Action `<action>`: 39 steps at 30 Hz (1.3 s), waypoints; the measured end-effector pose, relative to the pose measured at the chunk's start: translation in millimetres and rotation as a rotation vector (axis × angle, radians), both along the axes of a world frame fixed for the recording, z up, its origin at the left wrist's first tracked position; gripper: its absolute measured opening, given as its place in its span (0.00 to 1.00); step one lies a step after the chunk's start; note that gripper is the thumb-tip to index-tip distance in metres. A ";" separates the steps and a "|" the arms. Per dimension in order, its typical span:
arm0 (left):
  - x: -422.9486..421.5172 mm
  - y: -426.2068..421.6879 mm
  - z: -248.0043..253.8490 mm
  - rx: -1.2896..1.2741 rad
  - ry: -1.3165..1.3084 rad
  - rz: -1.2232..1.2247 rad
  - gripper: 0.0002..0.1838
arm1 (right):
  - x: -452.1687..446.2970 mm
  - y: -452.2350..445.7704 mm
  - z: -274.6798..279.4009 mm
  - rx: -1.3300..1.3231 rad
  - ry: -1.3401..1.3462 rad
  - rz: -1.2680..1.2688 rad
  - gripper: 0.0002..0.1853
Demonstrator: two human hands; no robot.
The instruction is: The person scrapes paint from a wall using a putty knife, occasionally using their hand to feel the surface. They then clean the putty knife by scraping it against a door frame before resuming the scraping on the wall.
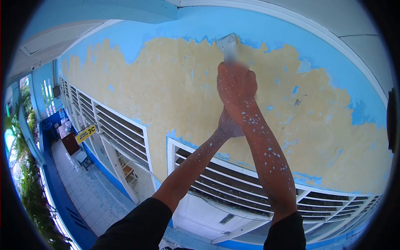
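Observation:
A paint scraper (228, 43) with a broad, pale, smeared blade rests against the wall where blue paint (200, 25) meets the bared tan surface (166, 83). My right hand (236, 81) is closed around its handle, arm stretched upward. The part of the tool just above my fist is blurred. Lower down, my left hand (229, 124) is partly behind my right wrist. It looks closed, but its fingers and whatever they hold are hidden. Paint flakes speckle both forearms. Ragged blue patches remain on the tan wall.
White-framed louvred windows (225, 179) run below the scraped area. A white moulding (291, 16) borders the wall above. To the left, a yellow sign (86, 133) juts over a tiled walkway (79, 171), with a stool (83, 159) and plants (31, 200) alongside.

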State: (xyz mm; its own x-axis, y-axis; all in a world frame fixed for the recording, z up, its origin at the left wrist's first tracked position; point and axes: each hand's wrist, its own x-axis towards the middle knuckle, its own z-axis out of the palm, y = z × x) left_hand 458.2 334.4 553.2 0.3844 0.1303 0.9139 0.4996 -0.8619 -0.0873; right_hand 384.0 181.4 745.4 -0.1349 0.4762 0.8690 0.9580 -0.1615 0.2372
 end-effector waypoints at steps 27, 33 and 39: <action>-33.1 -46.4 41.6 0.075 -0.068 -0.034 0.46 | -17.1 34.7 -13.7 -0.011 -0.074 0.021 0.06; -33.8 -45.8 45.0 0.005 -0.063 -0.126 0.56 | -37.3 23.1 -9.4 -0.038 -0.095 -0.037 0.05; -37.0 -52.5 43.0 0.011 -0.044 -0.092 0.56 | -35.8 52.6 -14.5 -0.030 -0.039 -0.044 0.06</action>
